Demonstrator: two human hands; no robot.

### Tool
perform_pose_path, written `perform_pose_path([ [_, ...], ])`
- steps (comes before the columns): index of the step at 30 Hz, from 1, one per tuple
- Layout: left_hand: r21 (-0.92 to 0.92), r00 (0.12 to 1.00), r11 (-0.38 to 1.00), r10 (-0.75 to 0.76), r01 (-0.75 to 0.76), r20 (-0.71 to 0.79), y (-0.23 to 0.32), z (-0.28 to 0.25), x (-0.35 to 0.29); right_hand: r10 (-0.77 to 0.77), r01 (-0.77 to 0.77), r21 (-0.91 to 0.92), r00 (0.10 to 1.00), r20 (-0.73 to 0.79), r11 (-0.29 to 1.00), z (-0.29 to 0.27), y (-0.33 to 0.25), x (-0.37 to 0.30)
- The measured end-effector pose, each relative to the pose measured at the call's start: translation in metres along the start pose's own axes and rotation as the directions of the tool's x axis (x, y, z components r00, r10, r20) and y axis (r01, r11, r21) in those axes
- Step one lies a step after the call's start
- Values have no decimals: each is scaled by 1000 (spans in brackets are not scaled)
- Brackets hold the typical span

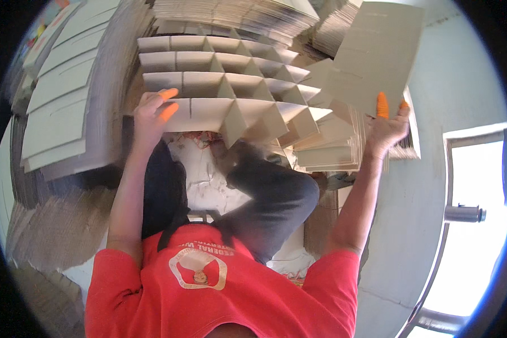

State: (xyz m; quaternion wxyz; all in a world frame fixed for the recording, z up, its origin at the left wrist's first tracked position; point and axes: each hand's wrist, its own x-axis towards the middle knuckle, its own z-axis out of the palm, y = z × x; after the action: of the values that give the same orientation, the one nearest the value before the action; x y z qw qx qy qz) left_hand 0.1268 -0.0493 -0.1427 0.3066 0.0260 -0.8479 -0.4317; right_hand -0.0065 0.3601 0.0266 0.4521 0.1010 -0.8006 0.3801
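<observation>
Partition grid: I see this cardboard lattice (pixel 203 85) in front of the person, just beyond the bent legs (pixel 276 191), with piled board on both sides.
Done part: at least four long strips stand in rows, and several cross pieces (pixel 236 122) pass between them, making cells from the middle to the right.
Left part: near the left end, each of these strips shows a narrow slit where I see no cross piece. I judge the lattice well advanced but not finished.
Left hand: the left hand (pixel 147 112) has a finger and the thumb at the left end of the front strip (pixel 209 116); I cannot tell if they pinch it or only touch it.
Right hand: the right hand (pixel 390 129) grasps a flat sheet (pixel 377 56) by its lower edge, to the right of the lattice.
Supply: I notice a tall stack (pixel 62 121) at the left and a smaller pile (pixel 328 159) below the sheet, so material seems plentiful.
Shirt print: the red shirt (pixel 270 304) carries pale lettering (pixel 208 247) and an emblem (pixel 198 265), upside down to me.
Board marking: I find no writing on the lattice or the sheet that I could read.
</observation>
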Motion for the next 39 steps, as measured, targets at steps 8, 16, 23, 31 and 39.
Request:
perform_pose_path([
  [8,-98,996,993,53,-60,-75,-12,6,2,-309,268,155,848,430,951,45,-136,-30],
  [16,-84,994,993,76,-82,-76,-11,3,2,-210,118,185,744,635,976,90,-163,-63],
  [23,-124,998,992,-5,-3,-60,-7,2,3,-253,102,271,749,613,957,103,-161,-65],
  [31,-93,998,995,21,-26,-60,-11,3,3,-291,209,206,777,559,956,101,-168,-84],
  [39,-172,996,984,35,-50,-87,-11,4,4,-157,39,198,766,624,979,99,-173,-89],
])
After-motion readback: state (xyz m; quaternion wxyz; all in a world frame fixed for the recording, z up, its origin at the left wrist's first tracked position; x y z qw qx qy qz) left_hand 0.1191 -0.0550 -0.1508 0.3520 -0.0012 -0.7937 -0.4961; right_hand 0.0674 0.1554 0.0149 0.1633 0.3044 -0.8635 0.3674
